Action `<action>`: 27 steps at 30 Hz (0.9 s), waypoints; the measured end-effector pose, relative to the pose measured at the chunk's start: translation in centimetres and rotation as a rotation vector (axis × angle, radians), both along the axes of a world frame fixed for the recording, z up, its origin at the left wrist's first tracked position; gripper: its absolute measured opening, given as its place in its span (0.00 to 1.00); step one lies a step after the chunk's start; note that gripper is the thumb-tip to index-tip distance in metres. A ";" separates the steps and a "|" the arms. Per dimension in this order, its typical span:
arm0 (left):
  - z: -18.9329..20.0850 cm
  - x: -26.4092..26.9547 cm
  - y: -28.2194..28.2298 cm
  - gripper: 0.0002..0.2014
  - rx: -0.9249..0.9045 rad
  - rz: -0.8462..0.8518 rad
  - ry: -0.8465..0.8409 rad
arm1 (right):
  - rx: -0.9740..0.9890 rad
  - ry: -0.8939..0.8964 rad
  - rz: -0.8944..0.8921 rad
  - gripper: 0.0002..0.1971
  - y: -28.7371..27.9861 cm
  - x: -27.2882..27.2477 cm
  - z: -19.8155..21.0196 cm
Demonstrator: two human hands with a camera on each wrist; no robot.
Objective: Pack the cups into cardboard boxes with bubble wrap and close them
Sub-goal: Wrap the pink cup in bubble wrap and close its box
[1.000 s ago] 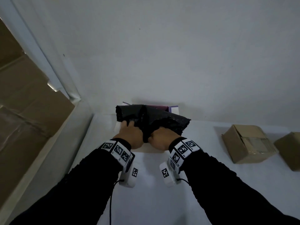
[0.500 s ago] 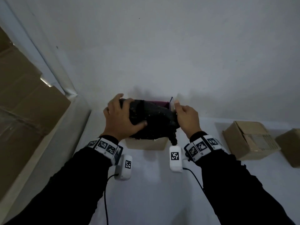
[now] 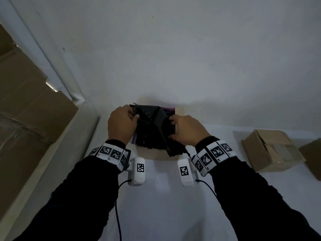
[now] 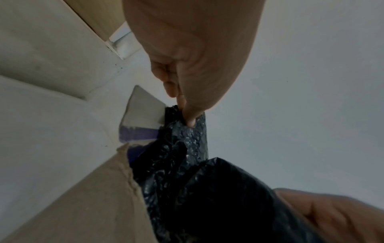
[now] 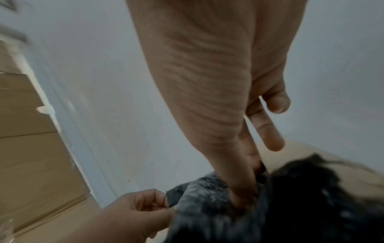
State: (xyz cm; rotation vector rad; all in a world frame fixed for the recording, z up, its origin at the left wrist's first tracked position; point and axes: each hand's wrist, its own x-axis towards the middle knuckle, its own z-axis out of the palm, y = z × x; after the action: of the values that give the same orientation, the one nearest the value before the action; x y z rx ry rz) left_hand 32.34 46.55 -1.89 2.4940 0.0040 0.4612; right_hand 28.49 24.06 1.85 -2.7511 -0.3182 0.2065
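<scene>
A bundle of black bubble wrap [image 3: 152, 129] fills the mouth of an open cardboard box [image 3: 156, 154] set against the white wall. My left hand [image 3: 121, 125] pinches the wrap's far left corner between thumb and fingers [image 4: 190, 118]. On the right, my right hand [image 3: 186, 131] grips the wrap's side, its thumb pressed into the wrap [image 5: 243, 197]. A purple inner flap [image 4: 137, 134] of the box shows beside the wrap [image 4: 187, 172]. No cup is visible; the wrap hides the inside of the box.
A closed cardboard box [image 3: 271, 150] lies on the white surface to the right, with another box [image 3: 312, 159] at the frame edge. Large flat cardboard sheets [image 3: 26, 110] lean at the left behind a white ledge.
The hands rose from pressing the wrap's near edge to its sides. The wrap now lies folded lower over the box, with my right hand nearer the front right corner.
</scene>
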 end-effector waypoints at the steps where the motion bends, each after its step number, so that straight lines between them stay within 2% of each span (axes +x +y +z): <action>1: 0.2 -0.2 -0.1 0.06 0.005 -0.023 -0.025 | -0.101 -0.055 -0.007 0.24 0.2 0.2 0.5; 2: 0.5 -0.4 -0.2 0.06 0.000 -0.045 -0.043 | -0.191 -0.123 -0.028 0.20 0.3 0.3 1.1; 4: 0.9 -0.9 -0.4 0.07 -0.046 -0.106 -0.059 | -0.342 -0.220 -0.077 0.19 0.2 0.6 2.0; 6: 1.3 -1.1 -0.7 0.09 -0.132 -0.172 -0.046 | -0.469 -0.190 -0.109 0.16 -0.2 0.7 2.6; 8: 1.5 -1.2 -1.0 0.09 -0.228 -0.211 -0.036 | -0.467 -0.141 -0.137 0.10 -0.7 1.0 2.3; 10: 1.6 -1.3 -1.2 0.08 -0.299 -0.268 -0.018 | -0.278 -0.124 -0.146 0.08 -0.7 1.4 1.6; 12: 1.6 -1.5 -1.5 0.07 -0.359 -0.336 0.054 | 0.030 -0.083 -0.172 0.10 -0.5 2.0 0.4; 14: 1.4 -1.3 -1.7 0.09 -0.562 -0.317 0.142 | 0.238 0.009 -0.222 0.08 -0.3 2.4 -0.8; 15: 1.4 -1.1 -1.8 0.14 -0.688 -0.264 0.184 | 0.298 0.043 -0.254 0.06 -0.2 2.5 -1.3; 16: 1.3 -0.6 -1.9 0.23 -0.781 -0.197 0.236 | 0.354 0.064 -0.280 0.03 -0.2 2.5 -1.8; 18: 1.5 0.1 -2.0 0.42 -0.832 -0.099 0.346 | 0.416 0.075 -0.298 0.03 -0.1 2.8 -2.5; 20: 1.8 0.4 -2.4 0.45 -0.854 -0.011 0.394 | 0.429 0.094 -0.245 0.03 0.3 3.1 -2.5; 21: 1.7 0.4 -2.6 0.44 -0.864 0.036 0.386 | 0.427 0.121 -0.215 0.04 0.6 3.2 -2.4; 23: 1.4 0.5 -2.9 0.29 -0.851 0.085 0.329 | 0.441 0.169 -0.202 0.05 1.0 3.3 -2.4; 25: 1.4 0.2 -3.1 0.17 -0.823 0.059 0.343 | 0.444 0.241 -0.254 0.16 1.1 3.7 -3.0; 27: 1.3 -0.2 -3.0 0.21 -0.830 -0.007 0.383 | 0.470 0.361 -0.250 0.31 1.1 3.8 -3.3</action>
State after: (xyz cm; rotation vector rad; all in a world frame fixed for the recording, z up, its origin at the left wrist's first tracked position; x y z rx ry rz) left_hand 32.13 43.52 -0.58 1.7197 0.2796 -0.0440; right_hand 32.27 25.12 -1.42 -2.2081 0.0703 0.4853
